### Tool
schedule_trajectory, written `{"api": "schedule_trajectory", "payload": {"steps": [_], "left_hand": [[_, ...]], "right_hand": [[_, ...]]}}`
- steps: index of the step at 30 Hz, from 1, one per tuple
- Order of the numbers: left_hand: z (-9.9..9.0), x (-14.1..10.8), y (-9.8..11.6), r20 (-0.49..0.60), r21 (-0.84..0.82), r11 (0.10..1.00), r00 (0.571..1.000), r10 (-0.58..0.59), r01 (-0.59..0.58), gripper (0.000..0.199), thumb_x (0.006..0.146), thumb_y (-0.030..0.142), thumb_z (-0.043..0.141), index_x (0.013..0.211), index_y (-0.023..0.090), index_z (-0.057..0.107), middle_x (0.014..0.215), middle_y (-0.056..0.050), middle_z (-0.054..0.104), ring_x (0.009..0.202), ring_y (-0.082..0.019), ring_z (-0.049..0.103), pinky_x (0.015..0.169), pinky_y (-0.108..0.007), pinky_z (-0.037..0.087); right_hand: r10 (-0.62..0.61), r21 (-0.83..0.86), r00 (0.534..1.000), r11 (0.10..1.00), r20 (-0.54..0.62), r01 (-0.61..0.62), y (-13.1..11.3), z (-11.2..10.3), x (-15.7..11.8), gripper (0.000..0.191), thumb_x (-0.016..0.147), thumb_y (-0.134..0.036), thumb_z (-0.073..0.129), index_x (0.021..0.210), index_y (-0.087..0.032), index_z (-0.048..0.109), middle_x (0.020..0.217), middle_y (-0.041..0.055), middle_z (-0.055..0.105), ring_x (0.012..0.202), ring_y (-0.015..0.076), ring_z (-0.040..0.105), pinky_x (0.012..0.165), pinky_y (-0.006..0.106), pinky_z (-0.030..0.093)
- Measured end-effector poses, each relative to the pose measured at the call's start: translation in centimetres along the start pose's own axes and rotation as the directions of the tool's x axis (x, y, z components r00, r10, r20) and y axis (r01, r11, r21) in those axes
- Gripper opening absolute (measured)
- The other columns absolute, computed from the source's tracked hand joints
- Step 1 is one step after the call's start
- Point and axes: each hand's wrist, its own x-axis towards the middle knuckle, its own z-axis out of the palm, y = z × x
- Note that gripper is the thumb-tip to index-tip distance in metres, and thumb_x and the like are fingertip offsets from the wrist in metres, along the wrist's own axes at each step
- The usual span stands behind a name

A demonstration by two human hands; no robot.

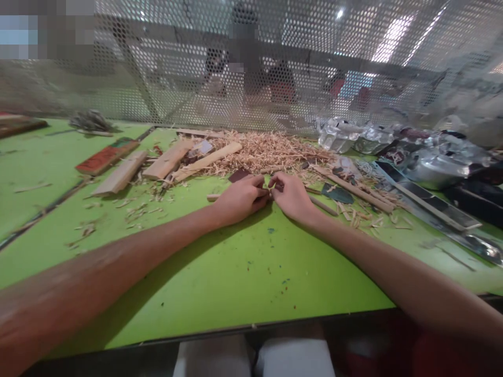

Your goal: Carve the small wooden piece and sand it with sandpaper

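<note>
My left hand is closed low over the green tabletop, its fingers curled inward. A thin wooden stick sticks out from under it on the left. Facing it, almost touching at the fingertips, my right hand is bent in a pinch; what lies between its fingers is too small to make out. Just past the right hand, a greyish rod slants along the table; whether it joins the stick is hidden. Behind the left hand lies a dark brown piece of sheet, perhaps sandpaper.
Wood shavings are heaped against a perforated metal screen. Flat wooden pieces and a red-orange block lie left. A long wooden strip, a dark scrap and crumpled clear plastic are right. People sit beyond the screen.
</note>
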Motion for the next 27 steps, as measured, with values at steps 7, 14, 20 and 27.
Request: {"api": "schedule_trajectory", "payload": {"steps": [7, 14, 20, 27], "left_hand": [[0.27, -0.04, -0.02, -0.045, 0.007, 1.000, 0.999, 0.003, -0.003, 0.027, 0.113, 0.027, 0.066, 0.105, 0.019, 0.090, 0.108, -0.012, 0.074, 0.102, -0.027, 0.070, 0.090, -0.039, 0.059], [0.06, -0.14, 0.22, -0.032, 0.020, 1.000, 0.999, 0.010, -0.009, 0.029, 0.114, 0.027, 0.064, 0.105, 0.017, 0.090, 0.113, -0.014, 0.075, 0.108, -0.029, 0.071, 0.095, -0.042, 0.060], [0.24, -0.29, 0.03, -0.048, 0.008, 1.000, 0.998, 0.030, -0.030, 0.030, 0.114, 0.026, 0.063, 0.103, 0.017, 0.089, 0.107, -0.013, 0.074, 0.103, -0.027, 0.070, 0.092, -0.041, 0.061], [-0.01, -0.19, 0.06, -0.034, -0.008, 1.000, 0.999, 0.006, -0.006, 0.030, 0.115, 0.027, 0.064, 0.107, 0.016, 0.090, 0.110, -0.014, 0.075, 0.102, -0.028, 0.069, 0.092, -0.042, 0.060]], "right_hand": [[0.004, -0.008, 1.000, 1.000, 0.002, -0.004, 0.20, 0.02, -0.16, 0.020, 0.088, -0.006, 0.065, 0.091, -0.025, 0.072, 0.082, 0.0029, 0.076, 0.080, 0.0246, 0.069, 0.074, 0.035, 0.049], [0.017, -0.038, 1.000, 0.999, -0.014, -0.018, -0.02, 0.18, 0.03, 0.020, 0.087, -0.006, 0.063, 0.091, -0.024, 0.072, 0.087, 0.0041, 0.078, 0.085, 0.0250, 0.070, 0.076, 0.035, 0.049], [0.026, -0.029, 1.000, 0.999, -0.011, -0.027, -0.29, 0.02, -0.23, 0.020, 0.087, -0.007, 0.062, 0.091, -0.024, 0.071, 0.086, 0.0041, 0.077, 0.083, 0.0245, 0.070, 0.078, 0.035, 0.049], [0.008, -0.042, 1.000, 0.999, -0.018, -0.008, 0.00, 0.29, -0.17, 0.019, 0.089, -0.009, 0.063, 0.093, -0.025, 0.072, 0.086, 0.0041, 0.077, 0.083, 0.0248, 0.069, 0.075, 0.036, 0.048]]}}
